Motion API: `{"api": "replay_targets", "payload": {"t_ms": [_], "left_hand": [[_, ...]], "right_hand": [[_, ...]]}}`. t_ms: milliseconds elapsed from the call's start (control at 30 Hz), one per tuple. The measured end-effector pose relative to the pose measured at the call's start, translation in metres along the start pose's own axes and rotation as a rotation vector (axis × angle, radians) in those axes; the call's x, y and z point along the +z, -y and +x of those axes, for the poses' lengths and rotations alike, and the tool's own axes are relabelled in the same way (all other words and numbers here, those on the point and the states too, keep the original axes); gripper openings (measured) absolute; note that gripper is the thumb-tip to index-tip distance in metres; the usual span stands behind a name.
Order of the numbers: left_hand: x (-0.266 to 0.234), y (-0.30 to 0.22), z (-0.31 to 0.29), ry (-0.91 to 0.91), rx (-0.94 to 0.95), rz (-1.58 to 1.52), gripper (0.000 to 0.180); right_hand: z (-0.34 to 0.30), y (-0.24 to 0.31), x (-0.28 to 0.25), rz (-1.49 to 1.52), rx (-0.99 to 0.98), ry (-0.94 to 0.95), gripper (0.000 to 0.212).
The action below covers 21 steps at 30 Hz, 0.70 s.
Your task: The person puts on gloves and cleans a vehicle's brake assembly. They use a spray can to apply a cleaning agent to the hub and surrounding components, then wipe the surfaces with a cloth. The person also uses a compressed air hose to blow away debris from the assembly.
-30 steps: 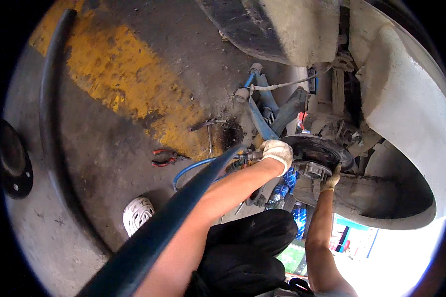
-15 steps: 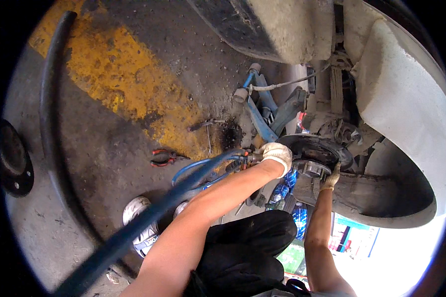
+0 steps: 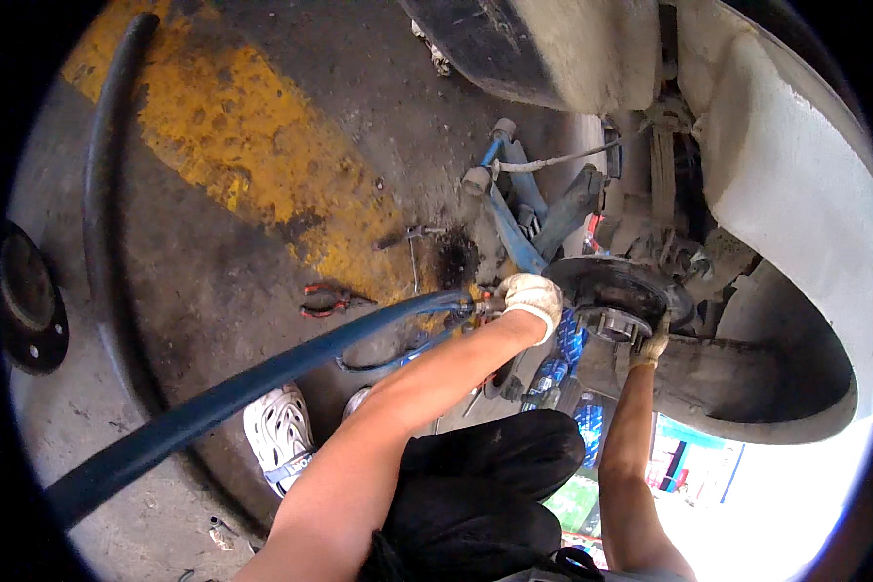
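In a whitish work glove, my left hand [image 3: 532, 297] is wrapped round the end of a thick blue hose [image 3: 262, 383], just beside its metal fitting [image 3: 487, 306]. Whatever else sits in that palm is hidden. This hand is close to the left of a dark round brake backing plate [image 3: 580, 275] with a wheel hub [image 3: 615, 325] and studs at its centre. My right hand [image 3: 654, 347], gloved too, grips the right edge of the hub assembly; its thumb shows, while the other fingers are partly hidden behind the metal.
A white wheel arch [image 3: 795, 204] curves over the right side. A blue jack stand-like frame [image 3: 516, 242] is beyond my left hand. Red-handled pliers [image 3: 328, 302], a hand tool [image 3: 412, 236], a black hose [image 3: 107, 194] and a dark flanged disc [image 3: 35, 303] lie leftward. Blue packages [image 3: 589, 423] sit below the hub.
The blue hose's near length has swung leftward and up in the view. My left hand has shifted slightly left, still round the hose end. My right hand stays at the hub.
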<state>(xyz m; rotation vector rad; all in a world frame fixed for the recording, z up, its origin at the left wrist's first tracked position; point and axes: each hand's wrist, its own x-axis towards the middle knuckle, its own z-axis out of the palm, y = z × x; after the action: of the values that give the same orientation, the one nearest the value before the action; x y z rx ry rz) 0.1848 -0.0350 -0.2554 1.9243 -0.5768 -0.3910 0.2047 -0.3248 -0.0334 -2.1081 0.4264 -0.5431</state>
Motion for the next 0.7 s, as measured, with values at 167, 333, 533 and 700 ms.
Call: {"api": "replay_targets", "payload": {"t_ms": [167,333,533,700], "left_hand": [[-0.001,-0.007,-0.016,0.050,0.066,0.098,0.023],[-0.003,-0.002,-0.022,-0.077,-0.031,-0.042,0.023],[-0.038,0.006,-0.043,-0.192,-0.051,-0.187,0.025],[-0.044,0.009,-0.051,-0.138,-0.003,-0.071,0.026]], "right_hand": [[-0.002,0.000,-0.005,0.117,0.072,0.002,0.050],[-0.010,0.004,0.010,0.049,-0.006,-0.008,0.048],[-0.023,0.009,0.017,0.105,0.017,-0.017,0.047],[-0.016,0.008,0.019,0.105,-0.004,0.011,0.048]]}}
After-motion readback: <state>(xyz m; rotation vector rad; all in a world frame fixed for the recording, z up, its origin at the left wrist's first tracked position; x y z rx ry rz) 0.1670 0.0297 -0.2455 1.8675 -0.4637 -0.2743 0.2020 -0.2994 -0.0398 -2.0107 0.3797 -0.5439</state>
